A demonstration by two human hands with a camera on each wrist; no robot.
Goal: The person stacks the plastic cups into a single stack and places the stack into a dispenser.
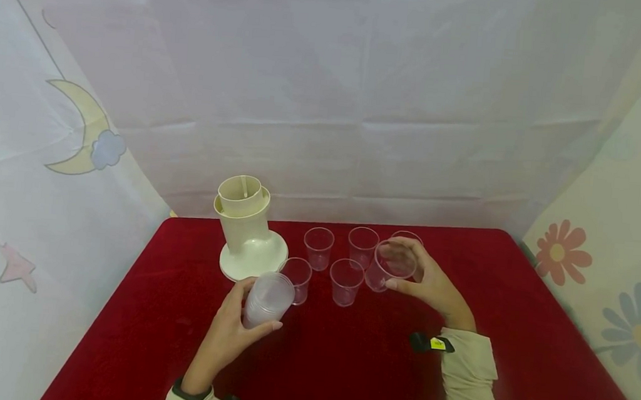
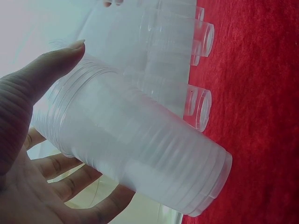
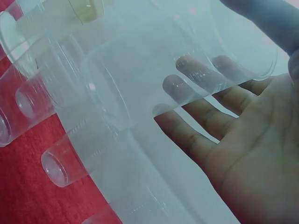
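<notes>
In the head view my left hand (image 1: 228, 329) grips a stack of nested clear plastic cups (image 1: 267, 299), tilted above the table. The left wrist view shows the thumb on one side of the cup stack (image 2: 135, 135) and the other fingers beneath it. My right hand (image 1: 435, 287) holds a single clear plastic cup (image 1: 393, 265) by its side, fingers behind it, over the right end of the cup group. Through that cup's wall (image 3: 140, 79) the fingertips show in the right wrist view. Nearby, upright, stand a front cup (image 1: 346, 282) and a back cup (image 1: 362, 247).
A cream plastic stand with a round base (image 1: 255, 256) and a tube-shaped top rises at the back left. More upright cups, one by the base (image 1: 298, 281) and another behind it (image 1: 318, 248), stand on the red tablecloth (image 1: 336, 364). Pale cloth (image 1: 359, 134) hangs behind the table.
</notes>
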